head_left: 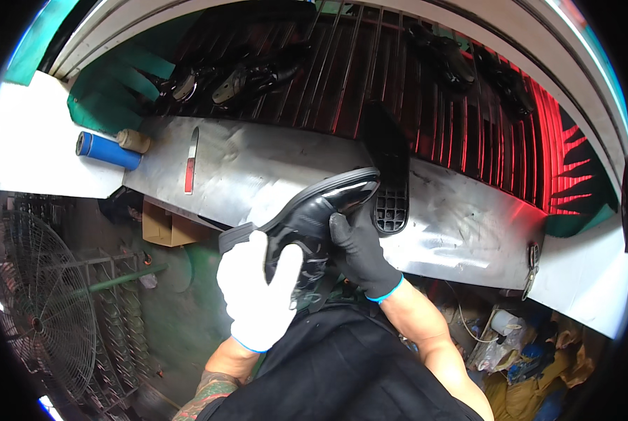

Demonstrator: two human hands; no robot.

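Left hand [258, 295] in a white glove and right hand [359, 249] in a black glove both grip black shoe [314, 214], steadying it over metal bench [258, 172]; loose sole [389, 175] at 1 o'clock.

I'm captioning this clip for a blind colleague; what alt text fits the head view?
A glossy black shoe is held in both hands, the white-gloved left hand at its heel and the black-gloved right hand beneath, over a metal bench. A separate black sole leans behind it.
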